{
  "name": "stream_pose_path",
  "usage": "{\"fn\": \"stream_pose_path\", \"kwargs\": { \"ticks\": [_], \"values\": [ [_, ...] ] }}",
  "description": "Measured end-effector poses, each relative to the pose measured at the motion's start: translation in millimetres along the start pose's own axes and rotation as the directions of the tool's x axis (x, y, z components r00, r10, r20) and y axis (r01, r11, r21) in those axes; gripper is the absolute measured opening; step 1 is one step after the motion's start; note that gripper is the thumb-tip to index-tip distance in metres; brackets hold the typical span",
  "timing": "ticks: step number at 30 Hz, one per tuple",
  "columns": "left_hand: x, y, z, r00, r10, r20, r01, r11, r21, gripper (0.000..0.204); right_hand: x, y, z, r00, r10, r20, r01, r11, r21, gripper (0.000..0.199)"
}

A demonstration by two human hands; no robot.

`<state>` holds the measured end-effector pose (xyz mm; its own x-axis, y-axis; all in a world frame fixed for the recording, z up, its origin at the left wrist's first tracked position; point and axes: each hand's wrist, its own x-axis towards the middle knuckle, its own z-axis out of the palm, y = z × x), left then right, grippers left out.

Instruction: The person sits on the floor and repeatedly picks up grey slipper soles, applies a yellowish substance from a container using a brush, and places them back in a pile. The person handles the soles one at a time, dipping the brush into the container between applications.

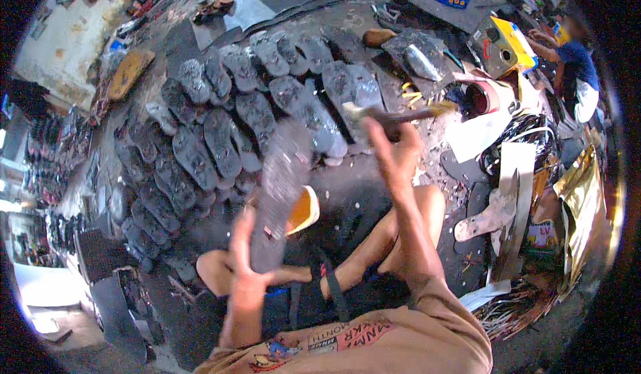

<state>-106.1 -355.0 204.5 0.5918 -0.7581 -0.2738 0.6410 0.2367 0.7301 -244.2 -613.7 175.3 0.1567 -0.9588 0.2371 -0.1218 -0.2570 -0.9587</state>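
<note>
My left hand (247, 250) grips the lower end of a dark, flat sandal sole (284, 174), which stands tilted upward and is blurred by motion. Raised to the right of it, my right hand (400, 154) is closed round a long dark tool (404, 115) with a pale tip at its left end and a yellowish right end; its exact kind is unclear. Partly behind the sole is a white-rimmed container (314, 214) with an orange-yellow inside. Beyond both hands, many dark soles (220, 144) lie in rows on the ground, several with a wet-looking sheen.
Strips and scraps (527, 300) pile up at my right, beside gold sheeting (577, 194). A yellow box (504, 44) stands at the far right, near another person (577, 70) in a blue shirt. A brown block (130, 74) lies at the far left. My bent legs frame the work area.
</note>
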Motion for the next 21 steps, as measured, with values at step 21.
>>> {"fn": "stream_pose_path", "kwargs": {
  "ticks": [21],
  "values": [
    [520.7, -92.3, 126.5, 0.967, 0.019, -0.256, 0.077, 0.929, 0.361, 0.024, 47.9, 114.4, -26.5, 0.912, 0.345, -0.22, -0.329, 0.938, 0.106, 0.029]
  ]
}}
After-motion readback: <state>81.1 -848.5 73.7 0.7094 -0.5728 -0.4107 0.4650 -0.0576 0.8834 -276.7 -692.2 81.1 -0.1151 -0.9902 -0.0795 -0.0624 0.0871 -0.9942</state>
